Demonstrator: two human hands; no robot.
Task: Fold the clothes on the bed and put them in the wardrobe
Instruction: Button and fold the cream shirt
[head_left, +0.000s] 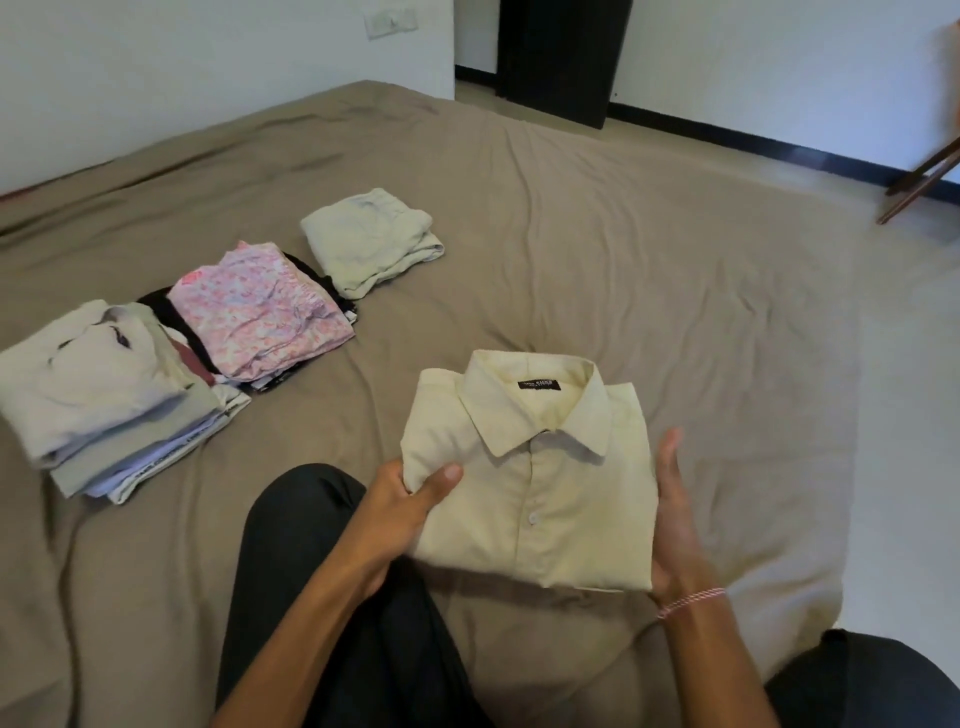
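Left grip (415, 499) pinching the folded cream shirt (535, 488) by one edge, right grip (675, 519) spread flat against the other.
Shirt is over the bed (623, 260), collar facing up; pink floral pile (260, 312) lies left.

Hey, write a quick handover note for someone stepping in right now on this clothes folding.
Left hand grips the folded yellow shirt at its left edge; right hand lies flat against its right edge.
Done: shirt folded; on the bed sit a grey-white pile, a pink floral pile and a pale green garment, all folded.
Left: carry the shirt and these piles to the wardrobe.
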